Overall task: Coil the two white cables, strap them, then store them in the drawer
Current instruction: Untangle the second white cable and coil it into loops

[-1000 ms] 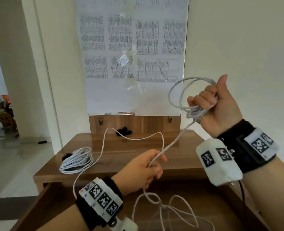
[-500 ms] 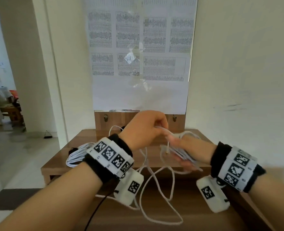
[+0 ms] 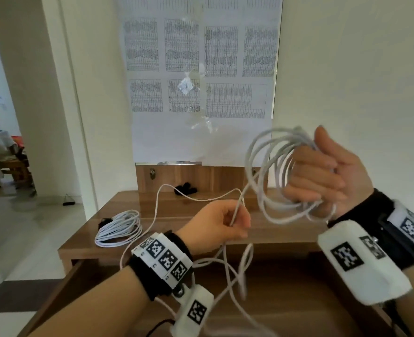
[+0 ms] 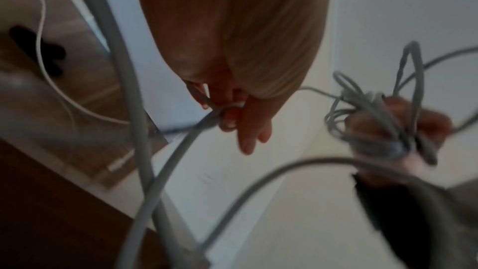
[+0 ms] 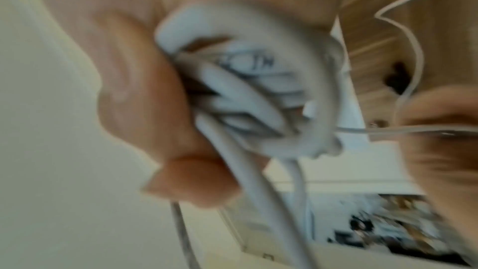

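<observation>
My right hand (image 3: 322, 173) is raised at the right and grips several loops of a white cable (image 3: 269, 171); the same bundle fills the blurred right wrist view (image 5: 245, 97). My left hand (image 3: 225, 222) sits lower and to the left, pinching the loose run of that cable (image 4: 181, 146) between thumb and fingers. The slack hangs in loops over the open drawer (image 3: 286, 300). A second white cable (image 3: 118, 229) lies coiled on the left of the wooden table (image 3: 201, 210). A black strap (image 3: 185, 189) rests at the table's back.
A paper sheet with printed tables (image 3: 201, 76) hangs on the wall behind the table. A doorway with furniture (image 3: 4, 154) opens at the far left. Wall (image 3: 359, 69) stands close on the right.
My hands met low over the table half a second ago; the right hand has since risen to the right with a bigger coil, and the left has drawn back down along the cable.
</observation>
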Available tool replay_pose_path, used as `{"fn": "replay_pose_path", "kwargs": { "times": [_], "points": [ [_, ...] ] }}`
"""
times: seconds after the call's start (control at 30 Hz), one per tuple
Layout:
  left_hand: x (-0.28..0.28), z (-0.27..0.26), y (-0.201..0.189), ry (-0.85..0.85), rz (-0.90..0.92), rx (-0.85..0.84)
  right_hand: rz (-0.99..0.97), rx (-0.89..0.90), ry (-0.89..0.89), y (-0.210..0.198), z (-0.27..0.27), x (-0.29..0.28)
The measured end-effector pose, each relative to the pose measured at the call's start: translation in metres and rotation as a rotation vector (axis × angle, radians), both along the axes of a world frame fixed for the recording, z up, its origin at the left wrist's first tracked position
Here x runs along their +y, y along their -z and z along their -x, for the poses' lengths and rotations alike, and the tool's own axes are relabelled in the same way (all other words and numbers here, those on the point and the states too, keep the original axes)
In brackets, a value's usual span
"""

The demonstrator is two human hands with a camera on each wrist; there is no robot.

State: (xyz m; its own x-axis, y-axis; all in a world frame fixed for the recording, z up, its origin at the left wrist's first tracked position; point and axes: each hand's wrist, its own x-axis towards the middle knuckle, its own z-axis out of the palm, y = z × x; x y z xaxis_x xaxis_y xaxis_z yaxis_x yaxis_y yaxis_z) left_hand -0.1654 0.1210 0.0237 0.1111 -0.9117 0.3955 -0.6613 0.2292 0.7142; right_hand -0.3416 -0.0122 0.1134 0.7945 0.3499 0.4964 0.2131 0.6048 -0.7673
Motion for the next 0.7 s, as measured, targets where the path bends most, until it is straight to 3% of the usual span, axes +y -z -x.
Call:
{"fn": "replay_pose_path", "kwargs": {
  "times": [0.13,0.17,0.23,0.3,0.33,0.4,0.47,0.53,0.6,0.7],
  "points": [
    [0.004,-0.007,0.023,-0.114,-0.223,-0.239,-0.312,-0.138,0.203,-0.025,0.009,-0.019],
    [0.006,-0.003,0.025,-0.089,-0.242,-0.261,-0.341,-0.165,0.349,-0.029,0.008,-0.025],
    [0.009,0.009,0.025,-0.023,-0.255,-0.315,-0.349,-0.179,0.816,-0.029,-0.002,-0.033],
    [0.013,0.023,0.018,-0.002,-0.239,-0.42,-0.282,-0.163,1.32,-0.018,-0.019,-0.039],
    [0.014,0.029,0.015,-0.005,-0.218,-0.482,-0.204,-0.144,1.485,-0.009,-0.029,-0.043],
    [0.014,0.031,0.008,-0.053,-0.144,-0.617,0.098,-0.069,1.642,0.011,-0.041,-0.049],
    [0.014,0.023,0.002,-0.134,-0.03,-0.728,0.589,0.07,1.694,0.033,-0.042,-0.05],
    [0.013,0.012,-0.004,-0.19,0.076,-0.734,1.021,0.183,1.587,0.051,-0.04,-0.042],
    [0.01,0.002,-0.009,-0.22,0.142,-0.676,1.155,0.214,1.408,0.065,-0.04,-0.035],
    [0.0,-0.008,-0.015,-0.286,0.157,-0.597,1.07,0.303,1.085,0.077,-0.038,-0.023]
  ]
}}
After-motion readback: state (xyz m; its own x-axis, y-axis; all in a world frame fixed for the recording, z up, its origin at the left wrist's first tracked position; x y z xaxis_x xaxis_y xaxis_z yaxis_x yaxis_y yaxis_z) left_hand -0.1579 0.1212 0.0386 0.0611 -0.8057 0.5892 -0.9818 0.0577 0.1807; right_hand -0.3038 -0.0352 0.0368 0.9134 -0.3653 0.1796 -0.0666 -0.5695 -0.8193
